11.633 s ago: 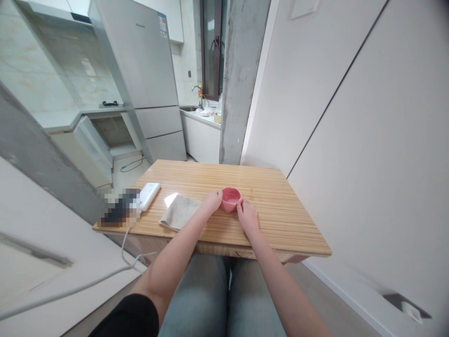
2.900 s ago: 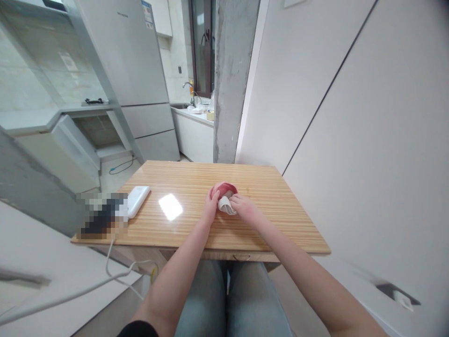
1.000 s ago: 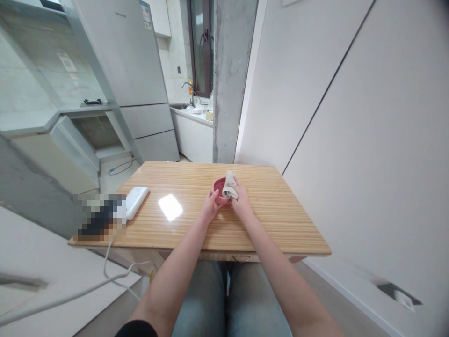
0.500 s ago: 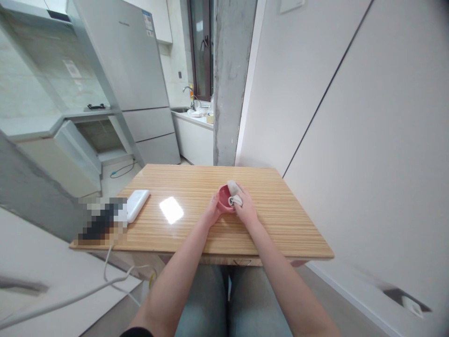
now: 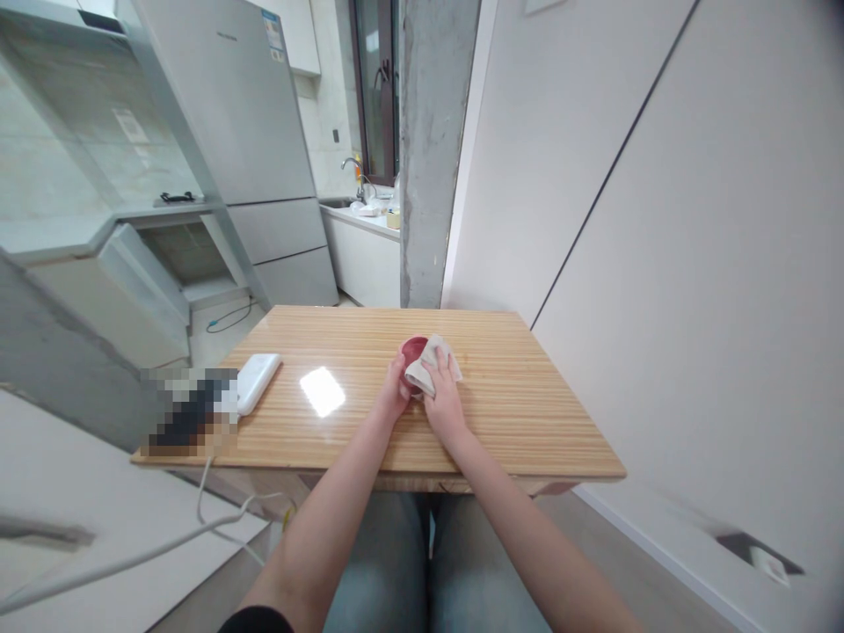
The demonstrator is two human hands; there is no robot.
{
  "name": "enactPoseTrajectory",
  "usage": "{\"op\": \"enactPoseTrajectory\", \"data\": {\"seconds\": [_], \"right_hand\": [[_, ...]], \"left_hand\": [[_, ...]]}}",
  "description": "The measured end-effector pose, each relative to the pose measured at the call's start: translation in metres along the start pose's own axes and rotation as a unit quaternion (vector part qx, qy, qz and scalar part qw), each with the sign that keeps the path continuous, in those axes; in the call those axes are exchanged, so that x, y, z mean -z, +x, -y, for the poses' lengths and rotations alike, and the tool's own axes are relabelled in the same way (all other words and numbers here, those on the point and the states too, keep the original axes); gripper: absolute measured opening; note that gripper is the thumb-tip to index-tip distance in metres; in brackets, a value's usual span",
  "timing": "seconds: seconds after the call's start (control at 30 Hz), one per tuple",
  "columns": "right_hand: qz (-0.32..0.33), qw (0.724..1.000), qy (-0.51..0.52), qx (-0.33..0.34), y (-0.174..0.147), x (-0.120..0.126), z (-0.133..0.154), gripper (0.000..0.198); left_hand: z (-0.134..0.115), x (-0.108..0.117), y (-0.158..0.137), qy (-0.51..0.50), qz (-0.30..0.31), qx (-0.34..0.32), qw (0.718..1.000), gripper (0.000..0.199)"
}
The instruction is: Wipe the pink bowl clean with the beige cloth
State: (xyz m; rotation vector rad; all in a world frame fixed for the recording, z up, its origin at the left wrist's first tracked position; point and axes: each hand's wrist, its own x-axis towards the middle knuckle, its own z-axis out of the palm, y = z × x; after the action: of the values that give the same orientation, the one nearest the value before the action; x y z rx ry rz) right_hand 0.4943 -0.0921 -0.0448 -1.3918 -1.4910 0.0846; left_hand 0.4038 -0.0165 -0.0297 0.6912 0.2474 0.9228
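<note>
A small dark-pink bowl (image 5: 414,350) is above the wooden table (image 5: 356,448), its open side facing up and toward me. My left hand (image 5: 396,387) grips the bowl by its left side. A white cloth (image 5: 430,359) lies across the right part of the bowl and hides that rim. My right hand (image 5: 444,396) presses the cloth against the bowl, fingers laid over it and the cloth held under them. Whether the bowl's base touches the table I cannot tell.
A white flat box-like device (image 5: 258,383) lies on the table's left side, beside a blurred-out patch (image 5: 191,411). A white cable (image 5: 198,501) hangs off the left front edge. Behind the table stand a grey pillar (image 5: 432,176) and a fridge (image 5: 257,132); a white wall rises at right.
My right hand has shifted left and down, and the cloth is now spread over the bowl's right side instead of bunched. The bowl has tilted and moved slightly left.
</note>
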Motion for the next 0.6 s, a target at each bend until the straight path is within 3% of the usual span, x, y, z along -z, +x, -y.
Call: {"op": "enactPoseTrajectory", "data": {"seconds": [0.1,0.27,0.33,0.5,0.6], "right_hand": [[-0.023,0.999,0.016,0.015,0.019,0.014,-0.005,0.033],[0.041,0.995,0.016,0.088,0.045,0.034,-0.008,0.021],[0.044,0.995,0.013,0.089,0.043,0.028,-0.007,0.021],[-0.029,0.999,0.013,0.032,0.015,-0.007,0.001,0.028],[-0.036,0.999,0.020,0.024,0.006,-0.012,0.000,0.026]], "left_hand": [[0.000,-0.006,-0.002,-0.018,0.045,0.019,0.999,0.064],[-0.001,-0.004,-0.002,-0.006,0.011,0.040,0.999,0.047],[-0.002,-0.001,-0.001,-0.003,-0.007,0.029,1.000,0.049],[-0.001,0.004,0.001,0.001,-0.067,-0.016,0.998,0.057],[0.000,0.003,0.000,-0.005,-0.029,-0.003,1.000,0.057]]}}
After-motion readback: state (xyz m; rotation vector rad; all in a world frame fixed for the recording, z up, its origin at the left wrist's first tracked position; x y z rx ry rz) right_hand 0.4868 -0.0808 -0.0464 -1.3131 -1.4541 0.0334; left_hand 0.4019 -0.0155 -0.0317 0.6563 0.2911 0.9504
